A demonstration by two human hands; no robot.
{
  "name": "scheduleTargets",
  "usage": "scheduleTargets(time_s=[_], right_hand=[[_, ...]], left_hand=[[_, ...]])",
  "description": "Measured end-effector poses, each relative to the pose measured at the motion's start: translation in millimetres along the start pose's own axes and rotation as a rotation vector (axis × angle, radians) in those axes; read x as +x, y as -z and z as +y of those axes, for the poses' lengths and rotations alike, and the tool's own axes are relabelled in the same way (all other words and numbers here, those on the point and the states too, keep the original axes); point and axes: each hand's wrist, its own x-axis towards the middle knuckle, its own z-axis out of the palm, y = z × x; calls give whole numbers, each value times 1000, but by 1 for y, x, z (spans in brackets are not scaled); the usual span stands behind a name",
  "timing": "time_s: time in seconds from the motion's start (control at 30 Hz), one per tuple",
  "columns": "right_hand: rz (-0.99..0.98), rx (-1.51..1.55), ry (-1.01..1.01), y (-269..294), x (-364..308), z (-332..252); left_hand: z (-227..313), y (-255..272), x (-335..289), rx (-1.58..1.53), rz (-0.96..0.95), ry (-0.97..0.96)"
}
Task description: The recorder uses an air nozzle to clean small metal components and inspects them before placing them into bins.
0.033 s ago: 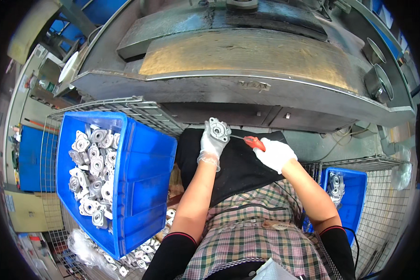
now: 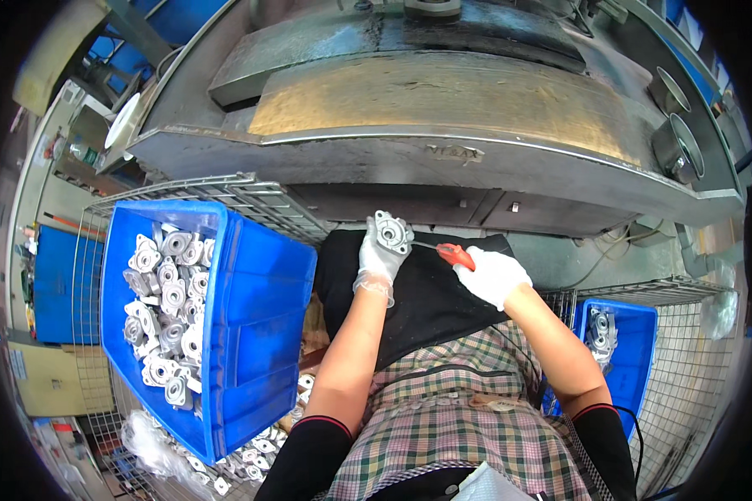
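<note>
Checked apron (image 2: 455, 434), white gloves (image 2: 500, 278)

Black sleeves (image 2: 305, 455) are edged in red. The left glove (image 2: 376, 263) is wrinkled at its cuff (image 2: 376, 288). The apron is patterned in pink and green. The lap is covered by black cloth (image 2: 422, 305).

From where I stand, the metal part (image 2: 392, 234) is a silvery-grey casting, roughly round, with small lugs holed through at its edge and a ringed opening in its middle. It sits tilted in the left hand (image 2: 376, 260), open face up. The hand tool (image 2: 456, 255) has a red handle, partly covered by the right hand (image 2: 495, 275), and a thin shaft pointing left at the casting's lower right edge; whether the tip actually touches, I can't quite tell.
</note>
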Motion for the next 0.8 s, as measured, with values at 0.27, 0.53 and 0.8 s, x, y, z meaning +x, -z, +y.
scheduleTargets(time_s=[0.27,0.53,0.8], right_hand=[[-19,13,56,-5,-5,-10],[36,97,31,-5,-12,1],[436,366,97,29,-68,83]], left_hand=[[3,3,3,28,5,-40],[-2,-3,-5,70,53,-2],[-15,-58,-35,564,-103,294]])
